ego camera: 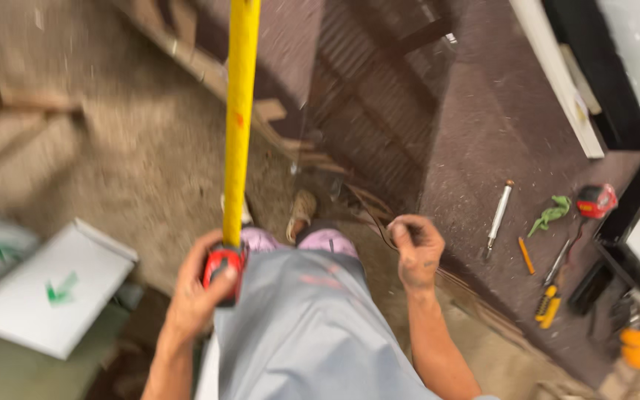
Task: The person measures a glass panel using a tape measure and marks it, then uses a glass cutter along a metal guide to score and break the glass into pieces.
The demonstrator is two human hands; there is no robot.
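Tape case [223, 268] sits clamped in my left hand [195, 298], fingers wrapped round it and thumb on top. From it the yellow blade [240, 111] runs straight up and away from me, long axis toward the top of the view, out over the dusty floor [135, 155]. My right hand [416, 250] hangs off to the side, well apart from the blade, loosely curled; whether it pinches anything I cannot tell. Left is plainly the nearer hand.
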